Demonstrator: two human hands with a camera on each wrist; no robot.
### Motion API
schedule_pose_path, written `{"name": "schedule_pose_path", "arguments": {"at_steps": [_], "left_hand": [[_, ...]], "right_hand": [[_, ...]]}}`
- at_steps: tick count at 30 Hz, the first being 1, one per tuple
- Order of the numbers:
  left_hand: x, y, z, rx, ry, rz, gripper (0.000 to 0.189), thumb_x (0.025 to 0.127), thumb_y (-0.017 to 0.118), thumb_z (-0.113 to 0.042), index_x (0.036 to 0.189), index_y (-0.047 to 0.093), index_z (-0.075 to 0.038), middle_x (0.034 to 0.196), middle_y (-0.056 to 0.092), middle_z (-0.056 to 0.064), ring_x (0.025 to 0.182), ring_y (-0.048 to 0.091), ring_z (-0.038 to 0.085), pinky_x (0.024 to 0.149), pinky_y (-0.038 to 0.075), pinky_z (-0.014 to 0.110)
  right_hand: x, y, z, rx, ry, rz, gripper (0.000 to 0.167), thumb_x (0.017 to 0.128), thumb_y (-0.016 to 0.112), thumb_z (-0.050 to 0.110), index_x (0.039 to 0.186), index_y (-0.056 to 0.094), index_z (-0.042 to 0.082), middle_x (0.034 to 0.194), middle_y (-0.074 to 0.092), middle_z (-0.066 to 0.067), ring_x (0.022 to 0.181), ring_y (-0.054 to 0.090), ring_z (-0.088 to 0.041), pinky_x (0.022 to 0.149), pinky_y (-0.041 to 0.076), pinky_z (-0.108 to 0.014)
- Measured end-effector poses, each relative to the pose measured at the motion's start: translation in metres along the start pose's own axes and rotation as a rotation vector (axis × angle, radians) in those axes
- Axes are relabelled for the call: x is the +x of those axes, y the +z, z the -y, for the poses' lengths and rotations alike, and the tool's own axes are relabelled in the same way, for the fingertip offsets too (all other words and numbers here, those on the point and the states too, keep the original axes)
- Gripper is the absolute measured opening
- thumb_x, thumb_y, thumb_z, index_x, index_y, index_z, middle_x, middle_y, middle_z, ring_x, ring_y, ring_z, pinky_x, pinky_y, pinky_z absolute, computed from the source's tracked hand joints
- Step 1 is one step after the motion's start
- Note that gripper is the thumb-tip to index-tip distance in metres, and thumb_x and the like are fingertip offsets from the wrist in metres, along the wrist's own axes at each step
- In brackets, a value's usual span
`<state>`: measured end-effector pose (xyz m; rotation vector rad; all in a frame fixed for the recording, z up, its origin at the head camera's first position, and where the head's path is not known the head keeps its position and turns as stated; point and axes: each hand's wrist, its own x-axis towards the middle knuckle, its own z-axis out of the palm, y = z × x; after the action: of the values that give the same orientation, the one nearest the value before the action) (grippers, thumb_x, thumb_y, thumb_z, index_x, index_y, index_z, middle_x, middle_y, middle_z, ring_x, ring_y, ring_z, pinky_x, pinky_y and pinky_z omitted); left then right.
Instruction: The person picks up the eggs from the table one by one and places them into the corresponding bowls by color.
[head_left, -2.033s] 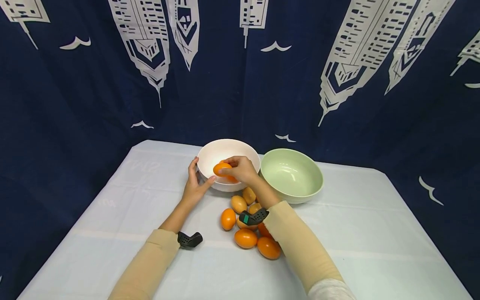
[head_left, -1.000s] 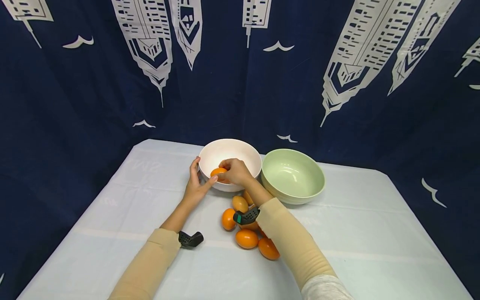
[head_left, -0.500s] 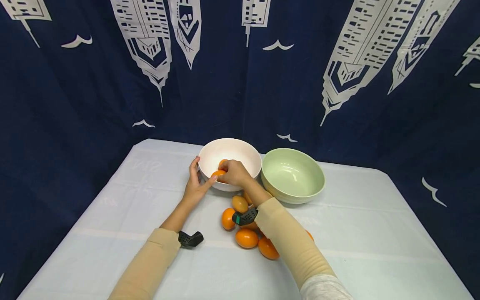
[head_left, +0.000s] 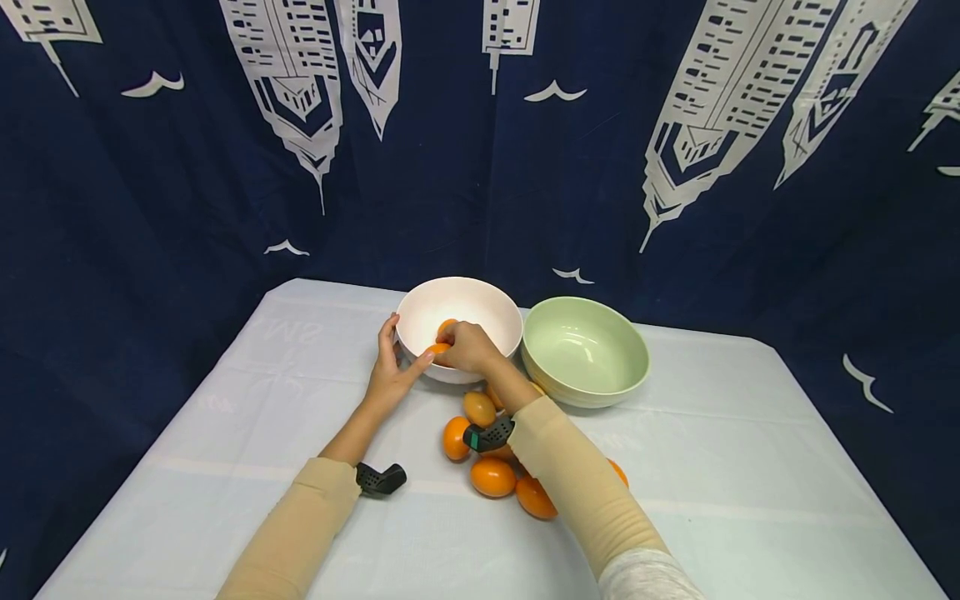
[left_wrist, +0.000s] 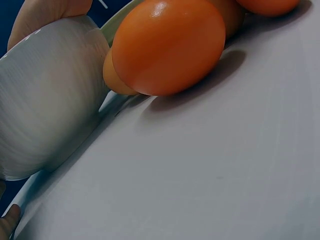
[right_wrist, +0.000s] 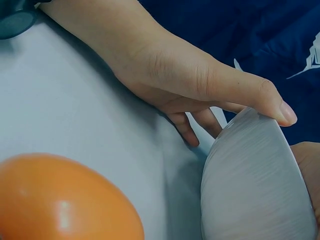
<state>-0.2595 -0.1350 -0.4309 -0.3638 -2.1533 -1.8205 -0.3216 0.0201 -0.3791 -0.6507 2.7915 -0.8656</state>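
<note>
My left hand (head_left: pixel 388 373) steadies a white bowl (head_left: pixel 491 312); its thumb (right_wrist: pixel 250 92) lies over the rim and its fingers are round the outer wall. Reaching over the near rim, my right hand (head_left: pixel 471 347) is inside that bowl with curled fingers at an orange egg (head_left: pixel 438 348), partly hidden behind the left thumb. Another orange egg (head_left: pixel 447 324) shows in the bowl beyond the right fingers. On the table in front, partly under the right forearm, lie several orange and brown eggs, among them a brown egg (head_left: pixel 479 408) and a large orange egg (left_wrist: pixel 167 47).
A light green bowl (head_left: pixel 585 346) stands right beside the white one, with no eggs seen inside. A white cloth covers the table (head_left: pixel 720 433). Behind hangs a dark blue curtain (head_left: pixel 450 192) with white building prints. Another orange egg (head_left: pixel 618 473) peeks out right of the right sleeve.
My right hand has lowered the orange egg deeper into the white bowl, moving slightly left. An egg has come into view right of the sleeve. The left hand stays at the bowl.
</note>
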Motion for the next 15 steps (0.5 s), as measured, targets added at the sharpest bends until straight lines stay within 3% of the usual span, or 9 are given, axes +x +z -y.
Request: {"name": "schedule_pose_path", "arguments": {"at_steps": [8,11,15], "left_hand": [[-0.002,-0.001,0.002,-0.002,-0.027,0.001,0.081,0.092,0.066,-0.012,0.150,0.011,0.001,0.161,0.002,0.020,0.145,0.014,0.037,0.116,0.019,0.051],[0.002,0.000,0.014,0.003,-0.026,-0.002,0.082,0.093,0.067,-0.018,0.151,0.010,-0.005,0.162,0.001,0.015,0.145,0.016,0.035,0.116,0.019,0.048],[0.004,0.000,0.019,0.014,-0.019,-0.010,0.081,0.093,0.067,-0.018,0.151,0.011,-0.006,0.162,0.003,0.015,0.145,0.017,0.033,0.116,0.021,0.047]], "right_hand": [[0.000,0.004,-0.002,0.022,0.000,-0.018,0.035,0.084,0.075,0.020,0.112,0.068,0.000,0.110,0.070,-0.011,0.106,0.062,-0.023,0.095,0.048,-0.031],[0.000,0.003,-0.003,0.038,-0.006,-0.043,0.034,0.084,0.075,0.021,0.111,0.068,0.001,0.110,0.069,-0.011,0.106,0.062,-0.024,0.095,0.048,-0.032],[-0.002,0.001,-0.004,0.139,-0.029,-0.090,0.030,0.086,0.074,0.019,0.110,0.069,0.001,0.109,0.069,-0.012,0.104,0.062,-0.024,0.092,0.050,-0.032]]}}
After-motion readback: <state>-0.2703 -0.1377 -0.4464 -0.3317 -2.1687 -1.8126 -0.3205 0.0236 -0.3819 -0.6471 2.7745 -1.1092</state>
